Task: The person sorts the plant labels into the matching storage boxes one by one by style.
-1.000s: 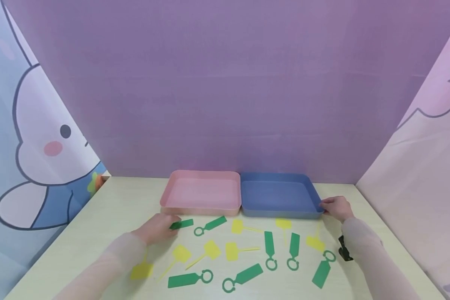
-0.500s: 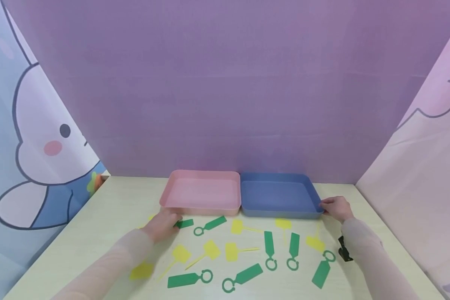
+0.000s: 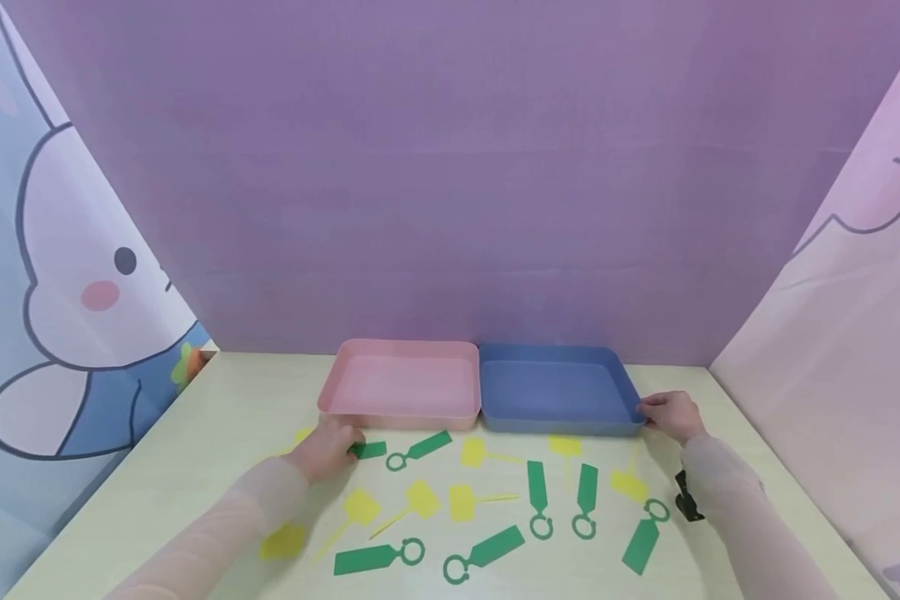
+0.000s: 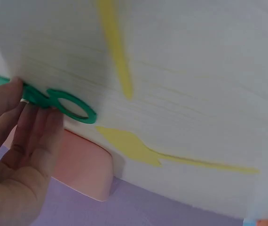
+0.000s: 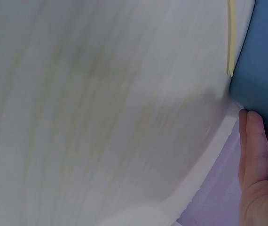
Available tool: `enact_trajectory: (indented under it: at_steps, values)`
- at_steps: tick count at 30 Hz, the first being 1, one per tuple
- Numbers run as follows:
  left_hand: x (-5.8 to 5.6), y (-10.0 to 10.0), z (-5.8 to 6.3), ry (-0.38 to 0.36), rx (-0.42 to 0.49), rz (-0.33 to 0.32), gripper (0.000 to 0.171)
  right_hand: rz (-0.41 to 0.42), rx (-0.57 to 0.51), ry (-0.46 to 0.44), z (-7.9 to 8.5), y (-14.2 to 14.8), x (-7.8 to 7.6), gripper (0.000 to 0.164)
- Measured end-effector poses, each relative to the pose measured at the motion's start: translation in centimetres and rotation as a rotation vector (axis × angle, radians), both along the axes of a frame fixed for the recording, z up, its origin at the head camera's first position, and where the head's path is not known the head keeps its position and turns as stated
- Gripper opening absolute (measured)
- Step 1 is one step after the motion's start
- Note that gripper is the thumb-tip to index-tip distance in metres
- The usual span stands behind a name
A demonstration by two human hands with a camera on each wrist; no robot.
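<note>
My left hand point(image 3: 324, 452) is at the near left corner of the pink tray point(image 3: 401, 422), pinching a flat green tag with a ring end point(image 3: 372, 450). In the left wrist view the thumb lies on the tag's strip, with the fingertips on its other side. The open ring point(image 4: 74, 106) sticks out beyond the fingers. At the far right, my right hand point(image 3: 675, 415) holds the near right corner of the blue tray point(image 3: 562, 427) between thumb and fingers. The right wrist view shows the fingertips against the tray's wall point(image 5: 261, 66).
Several green ring-ended tags point(image 3: 497, 546) and several yellow square-headed tags with thin tails point(image 3: 462, 503) lie spread before the trays. A small black object point(image 3: 687, 497) lies by the right forearm. Behind the trays rises a purple cloth wall point(image 3: 450, 208).
My left hand has shifted slightly right along the green tag, baring a bit of yellow behind its wrist. The right hand stays at the blue tray; both trays keep their places.
</note>
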State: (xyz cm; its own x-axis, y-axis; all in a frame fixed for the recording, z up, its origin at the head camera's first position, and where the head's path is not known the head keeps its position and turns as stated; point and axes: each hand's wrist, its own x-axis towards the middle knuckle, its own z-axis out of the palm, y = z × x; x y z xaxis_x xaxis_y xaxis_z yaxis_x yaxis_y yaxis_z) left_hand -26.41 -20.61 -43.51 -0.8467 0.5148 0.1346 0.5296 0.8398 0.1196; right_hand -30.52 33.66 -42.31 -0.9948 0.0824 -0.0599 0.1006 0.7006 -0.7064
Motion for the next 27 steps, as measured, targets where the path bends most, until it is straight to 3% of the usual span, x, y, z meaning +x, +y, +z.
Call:
enact_trajectory:
  at_steps: [10, 16, 27]
  values:
    - [0.2, 0.2, 0.5, -0.080, 0.028, 0.013, 0.017, -0.007, -0.003, 0.001, 0.0, -0.2, 0.1, 0.032]
    - [0.3, 0.3, 0.2, -0.092, 0.037, 0.062, 0.018, -0.006, 0.001, 0.004, 0.2, -0.2, 0.0, 0.032]
    - [0.7, 1.1, 1.2, -0.085, 0.063, 0.033, 0.011, -0.015, -0.016, 0.008, -0.1, -0.2, 0.1, 0.032]
